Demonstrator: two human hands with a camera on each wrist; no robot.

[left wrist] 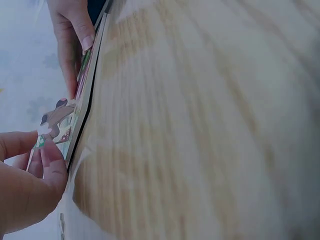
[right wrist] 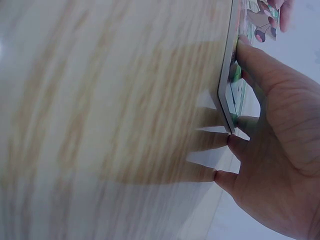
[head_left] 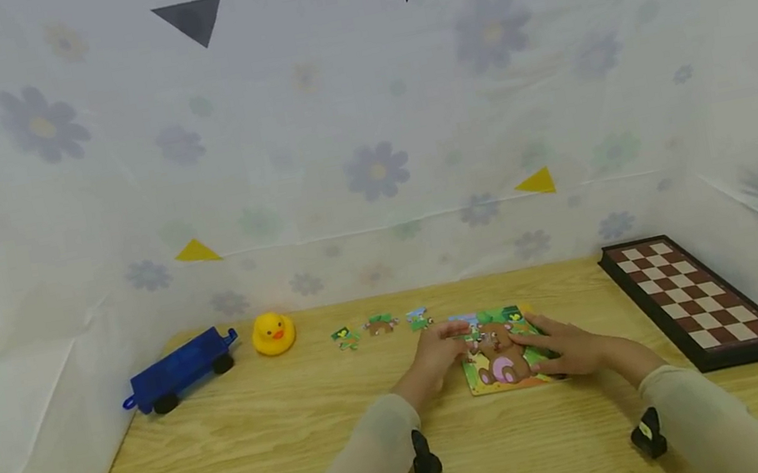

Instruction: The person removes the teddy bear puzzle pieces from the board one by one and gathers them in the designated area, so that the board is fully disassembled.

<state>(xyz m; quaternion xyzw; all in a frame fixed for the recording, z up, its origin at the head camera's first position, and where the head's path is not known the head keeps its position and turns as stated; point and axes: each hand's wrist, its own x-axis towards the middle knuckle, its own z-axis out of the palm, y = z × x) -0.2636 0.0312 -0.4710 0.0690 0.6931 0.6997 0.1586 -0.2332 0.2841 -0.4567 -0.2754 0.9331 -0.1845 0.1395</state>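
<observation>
A bear jigsaw puzzle (head_left: 504, 372) in a flat tray lies on the table, showing a brown bear on a colourful background. At its left side is my left hand (head_left: 437, 351), with thumb and fingers pinching a puzzle piece (left wrist: 59, 120) that bears brown and green print. In the left wrist view, this piece stands tilted up over the tray. My right hand (head_left: 567, 345) rests at the puzzle's right side with fingers spread. Its thumb (right wrist: 255, 57) touches the puzzle surface, while other fingertips reach the tray's edge and the table.
Behind the puzzle lie three loose pieces: a left one (head_left: 346, 338), a brown one (head_left: 381, 325) and a right one (head_left: 418, 317). A yellow rubber duck (head_left: 273, 334) and a blue toy wagon (head_left: 178, 372) stand at left. At right lies a checkered board (head_left: 690, 296).
</observation>
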